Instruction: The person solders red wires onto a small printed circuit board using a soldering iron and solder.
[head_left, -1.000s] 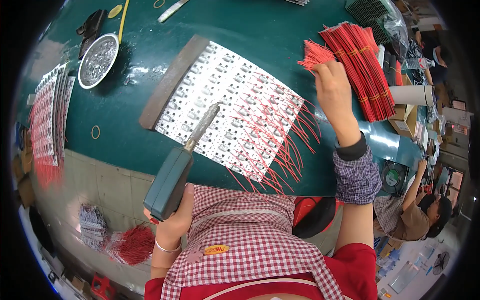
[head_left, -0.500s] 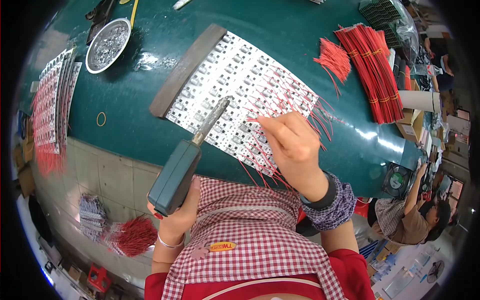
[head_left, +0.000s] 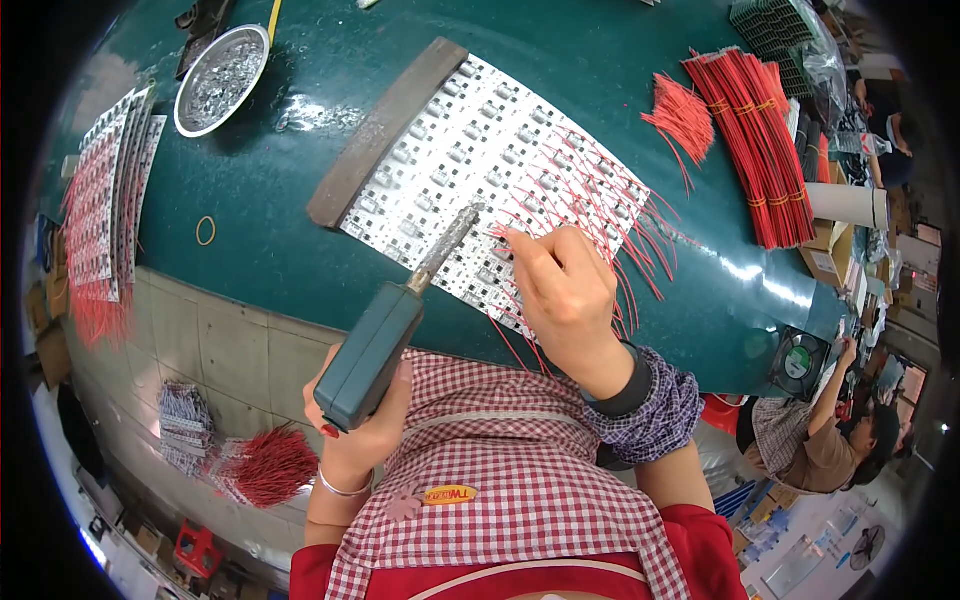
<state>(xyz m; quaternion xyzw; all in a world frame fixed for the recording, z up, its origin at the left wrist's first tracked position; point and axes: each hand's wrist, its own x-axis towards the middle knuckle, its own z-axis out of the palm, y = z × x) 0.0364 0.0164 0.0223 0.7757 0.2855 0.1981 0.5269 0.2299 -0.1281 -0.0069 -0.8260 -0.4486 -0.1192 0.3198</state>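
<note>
Both hands are engaged close to the body: the left hand (head_left: 365, 425) is clenched around the teal, box-handled soldering iron (head_left: 385, 335), whose metal tip is laid toward the near edge of the white panel of small circuit boards (head_left: 470, 150), while the right hand (head_left: 560, 290) is pinched on a thin red wire (head_left: 515, 255) pressed onto that panel just beside the tip. For the joint to be made well, the wire end is best held flat and steady on its pad, with the fingers kept clear of the hot tip, and neighbouring red leads left undisturbed. The panel is lying on the green tabletop (head_left: 260, 220), butted against a dark brown bar (head_left: 385, 130). Farther off, a loose bunch of short red wires (head_left: 685, 115) and bundled long red wires (head_left: 765, 140) are seen, and a round metal dish (head_left: 220, 80) at far left.
</note>
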